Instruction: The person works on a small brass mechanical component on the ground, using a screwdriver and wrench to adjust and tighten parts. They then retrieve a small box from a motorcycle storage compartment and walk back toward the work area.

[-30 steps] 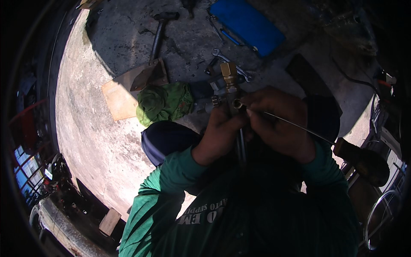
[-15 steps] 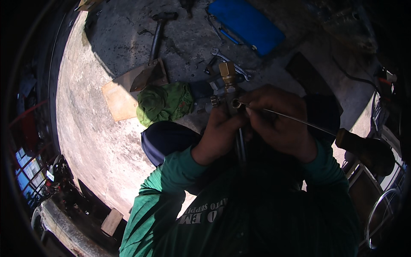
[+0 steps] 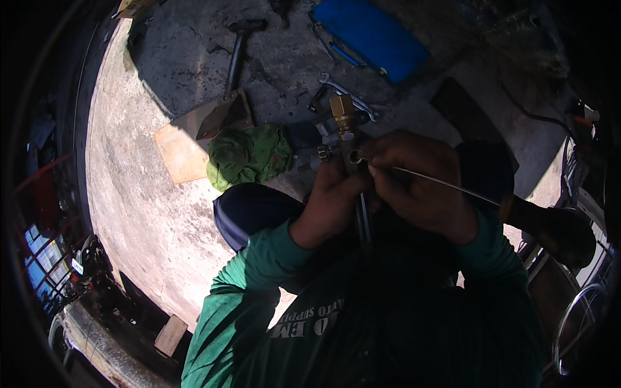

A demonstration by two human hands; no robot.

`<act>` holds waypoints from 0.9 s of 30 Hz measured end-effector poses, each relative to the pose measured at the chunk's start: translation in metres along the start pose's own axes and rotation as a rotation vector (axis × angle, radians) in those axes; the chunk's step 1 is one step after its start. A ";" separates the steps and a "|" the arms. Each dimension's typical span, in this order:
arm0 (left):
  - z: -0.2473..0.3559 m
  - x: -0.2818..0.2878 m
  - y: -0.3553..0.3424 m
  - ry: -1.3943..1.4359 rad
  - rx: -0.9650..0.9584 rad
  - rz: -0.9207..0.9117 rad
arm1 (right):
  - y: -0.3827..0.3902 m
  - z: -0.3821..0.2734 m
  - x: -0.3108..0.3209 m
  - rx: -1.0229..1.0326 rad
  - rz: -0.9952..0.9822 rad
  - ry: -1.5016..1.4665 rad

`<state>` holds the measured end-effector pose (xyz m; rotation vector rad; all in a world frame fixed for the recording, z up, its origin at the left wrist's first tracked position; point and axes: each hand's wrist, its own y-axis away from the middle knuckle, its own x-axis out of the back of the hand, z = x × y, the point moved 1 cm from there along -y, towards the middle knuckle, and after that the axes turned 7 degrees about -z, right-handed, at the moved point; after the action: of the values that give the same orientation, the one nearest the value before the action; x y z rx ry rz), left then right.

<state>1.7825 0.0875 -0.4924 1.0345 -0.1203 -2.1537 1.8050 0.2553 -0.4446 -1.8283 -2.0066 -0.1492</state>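
Note:
My left hand [image 3: 331, 202] is wrapped round a metal valve-like assembly with a brass fitting [image 3: 343, 118] upright on its far end. A long metal bar or tube [image 3: 363, 220] runs from it toward me. Beside my left fingers, a small round brass port [image 3: 355, 156] faces up. My right hand [image 3: 417, 184] pinches the thin shaft of a screwdriver [image 3: 453, 186] near its tip, close against that port. Its dark bulky handle sticks out past my right wrist. My fingers hide the tip, so I cannot tell whether it is inside the port.
On the concrete floor ahead lie wrenches [image 3: 349, 97], a hammer [image 3: 238, 58] and a blue case [image 3: 372, 39]. A green cloth [image 3: 249, 155] is left of my hands, by a flat board [image 3: 181, 152]. A dark flat piece [image 3: 475, 116] lies to the right.
The screwdriver and my right fingers have shifted very slightly left. My left hand and the brass fitting have hardly moved.

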 end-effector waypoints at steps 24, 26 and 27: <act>0.001 0.002 -0.002 0.042 0.011 0.010 | -0.002 0.002 0.003 -0.040 -0.037 -0.006; 0.000 0.004 -0.003 0.043 0.018 0.008 | -0.003 0.002 0.004 -0.042 -0.047 -0.010; 0.001 0.004 -0.002 0.035 0.025 0.007 | -0.003 0.003 0.003 -0.031 -0.033 -0.007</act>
<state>1.7791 0.0863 -0.4954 1.0838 -0.1346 -2.1319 1.8014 0.2587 -0.4457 -1.8177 -2.0511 -0.1850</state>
